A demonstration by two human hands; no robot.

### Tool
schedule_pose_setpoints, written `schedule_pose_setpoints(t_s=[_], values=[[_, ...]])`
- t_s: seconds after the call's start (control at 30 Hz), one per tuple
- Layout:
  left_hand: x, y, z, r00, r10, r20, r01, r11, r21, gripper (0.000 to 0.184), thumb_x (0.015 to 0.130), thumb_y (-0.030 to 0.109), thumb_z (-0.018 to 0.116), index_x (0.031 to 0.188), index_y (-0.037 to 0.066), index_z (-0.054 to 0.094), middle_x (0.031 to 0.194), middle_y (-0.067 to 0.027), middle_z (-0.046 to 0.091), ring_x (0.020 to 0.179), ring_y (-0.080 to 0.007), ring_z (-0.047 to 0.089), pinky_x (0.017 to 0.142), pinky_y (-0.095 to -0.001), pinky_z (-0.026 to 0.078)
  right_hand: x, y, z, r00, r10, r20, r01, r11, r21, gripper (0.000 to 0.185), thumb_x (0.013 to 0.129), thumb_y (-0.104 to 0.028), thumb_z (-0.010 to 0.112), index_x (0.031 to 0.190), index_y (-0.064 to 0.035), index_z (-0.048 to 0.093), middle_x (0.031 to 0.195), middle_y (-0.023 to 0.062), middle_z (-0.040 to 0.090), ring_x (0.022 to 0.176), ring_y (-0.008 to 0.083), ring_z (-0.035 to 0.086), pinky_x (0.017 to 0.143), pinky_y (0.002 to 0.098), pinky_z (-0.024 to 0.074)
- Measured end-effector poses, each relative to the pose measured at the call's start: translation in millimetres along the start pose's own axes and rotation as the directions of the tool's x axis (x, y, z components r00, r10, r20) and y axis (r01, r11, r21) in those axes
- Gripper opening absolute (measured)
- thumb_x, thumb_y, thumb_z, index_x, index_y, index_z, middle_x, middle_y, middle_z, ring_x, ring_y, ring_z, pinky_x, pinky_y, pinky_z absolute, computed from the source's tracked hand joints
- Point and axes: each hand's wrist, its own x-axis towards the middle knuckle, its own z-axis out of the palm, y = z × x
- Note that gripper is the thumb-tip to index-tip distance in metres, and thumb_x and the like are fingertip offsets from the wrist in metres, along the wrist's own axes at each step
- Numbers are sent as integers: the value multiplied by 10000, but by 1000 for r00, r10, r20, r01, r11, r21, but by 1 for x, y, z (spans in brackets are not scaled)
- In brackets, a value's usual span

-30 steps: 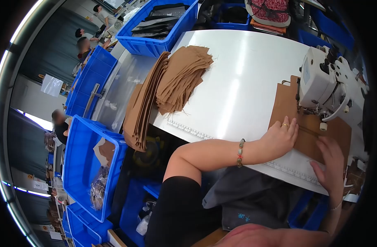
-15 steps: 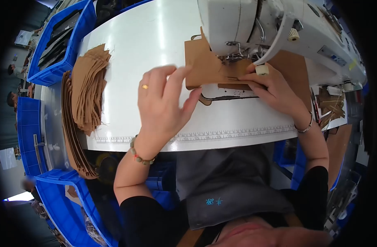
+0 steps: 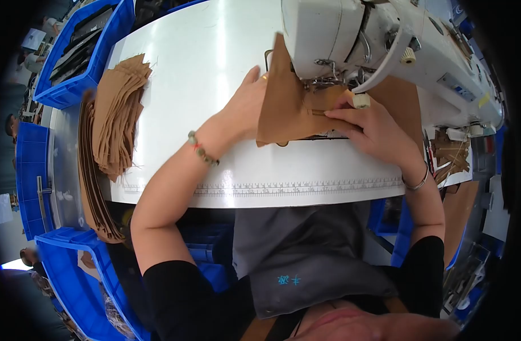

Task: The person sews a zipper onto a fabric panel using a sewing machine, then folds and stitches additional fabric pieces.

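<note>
A brown fabric piece [image 3: 280, 108] lies under the needle area of the white sewing machine [image 3: 323, 34], its left side lifted off the table. My left hand [image 3: 250, 105] is at that raised side, partly behind it; a ring shows, but most of the fingers are hidden. Close to the presser foot, my right hand [image 3: 377, 131] has its thumb and fingers closed on the fabric, beside a small folded strip [image 3: 317, 112]. More brown material [image 3: 397, 94] extends to the right behind this hand.
Stacked brown pieces [image 3: 119, 113] lie at the table's left, with longer strips [image 3: 93, 176] hanging over its edge. Blue bins [image 3: 73, 94] stand along the left. A printed ruler [image 3: 294, 187] runs along the front edge. Brown scraps [image 3: 451, 153] sit at right.
My left hand has moved from in front of the fabric to behind its left side, which is now lifted and turned. My right hand stays near the needle.
</note>
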Motion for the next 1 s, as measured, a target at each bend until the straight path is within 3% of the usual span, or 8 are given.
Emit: schedule_pose_setpoints(t_s=[0.13, 0.37, 0.4, 0.57, 0.67, 0.73, 0.83, 1.0], values=[[13, -8, 8, 1000, 7, -27, -8, 1000, -7, 539, 873, 446, 708, 1340, 182, 658, 1419, -97, 618, 1347, -330, 536, 1135, -567, 393, 9, 2, -9, 984, 125, 125, -152, 960, 236, 321, 995, -279, 648, 1176, -33, 747, 1123, 188, 694, 1059, 365, 659, 937, 418, 506], [13, -4, 14, 998, -47, -40, 50, 996, 69, 629, 855, 622, 670, 1371, 262, 666, 1395, -51, 654, 1359, -293, 546, 1141, -591, 380, 0, -7, -3, 999, 25, 40, -28, 998, 59, 325, 924, -232, 713, 1177, -30, 744, 1152, 173, 700, 1081, 392, 643, 971, 452, 495], [12, -2, 8, 998, -49, -47, 52, 997, 65, 586, 886, 513, 665, 1358, 164, 657, 1339, -82, 674, 1347, -283, 549, 1156, -599, 364, -2, -7, -2, 999, 30, 30, -31, 999, 31, 340, 884, -189, 725, 1189, -38, 741, 1168, 161, 697, 1084, 394, 634, 969, 458, 497], [1, 5, 4, 1000, -15, -2, 14, 907, 420, 432, 902, 290, 633, 1279, 79, 658, 1237, -121, 691, 1293, -276, 575, 1176, -605, 345, 0, -2, 3, 1000, -25, -5, 25, 997, -66, 437, 797, -79, 711, 1232, -44, 724, 1200, 148, 692, 1096, 390, 617, 970, 464, 501], [-4, 10, 0, 994, -89, -67, 102, 970, 221, 425, 904, 296, 635, 1283, 105, 664, 1236, -110, 694, 1292, -275, 572, 1173, -595, 352, 2, -2, 4, 999, -27, 17, 28, 996, -83, 494, 766, -38, 684, 1259, -45, 712, 1205, 155, 687, 1128, 381, 615, 996, 465, 497], [-3, 8, -9, 984, -147, 105, 153, 987, -52, 556, 920, 338, 650, 1426, 119, 572, 1438, -144, 582, 1407, -331, 483, 1168, -623, 331, 4, 3, 9, 999, -38, 8, 39, 997, -61, 525, 751, -25, 682, 1275, -47, 706, 1232, 161, 674, 1162, 377, 608, 1023, 464, 489], [-1, 1, 3, 974, -227, -15, 220, 957, -191, 582, 909, 371, 674, 1425, 125, 563, 1427, -134, 577, 1396, -317, 483, 1165, -632, 317, 7, 8, 17, 994, -96, -44, 93, 993, -68, 553, 728, -6, 686, 1280, -36, 699, 1249, 157, 658, 1176, 376, 605, 1040, 456, 484], [8, 4, 6, 945, -326, 11, 307, 876, -372, 477, 943, 310, 639, 1368, 101, 588, 1369, -151, 586, 1344, -323, 506, 1146, -635, 315, 7, 9, 22, 994, -91, -66, 89, 995, -36, 568, 710, 10, 696, 1276, -23, 691, 1248, 146, 642, 1148, 377, 604, 1025, 451, 487]])
